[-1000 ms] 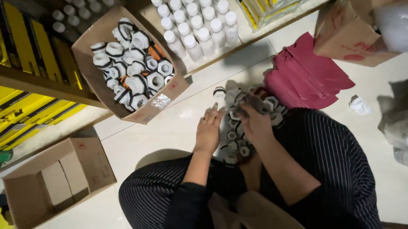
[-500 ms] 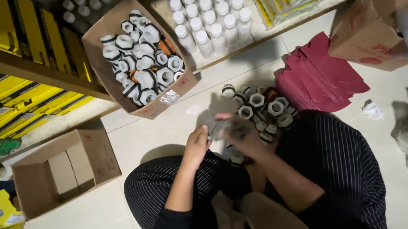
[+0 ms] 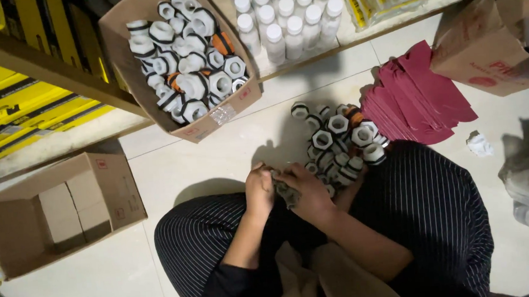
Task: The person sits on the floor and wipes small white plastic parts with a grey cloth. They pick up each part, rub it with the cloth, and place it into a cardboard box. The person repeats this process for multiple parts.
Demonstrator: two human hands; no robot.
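At mid-frame, a small dark, blurred object (image 3: pixel 287 193) is pinched between the left hand (image 3: pixel 260 190) and right hand (image 3: pixel 307 192), both closed on it above the lap. White hexagonal fittings (image 3: pixel 340 141) lie heaped on the floor (image 3: pixel 216 163) just beyond, within reach; a full carton (image 3: pixel 179 56) sits upper left.

Near the right hand (image 3: pixel 309 191), the fittings (image 3: pixel 340 142) look like smooth white plastic with black bands. Between both hands sits a dull grey piece (image 3: pixel 287 192), material unclear. Beyond the pile, red sheets (image 3: pixel 417 96) look like matt paper. Beyond the left hand (image 3: pixel 259 190), the carton (image 3: pixel 211 122) is matt brown cardboard; the floor (image 3: pixel 216 163) is glossy tile.
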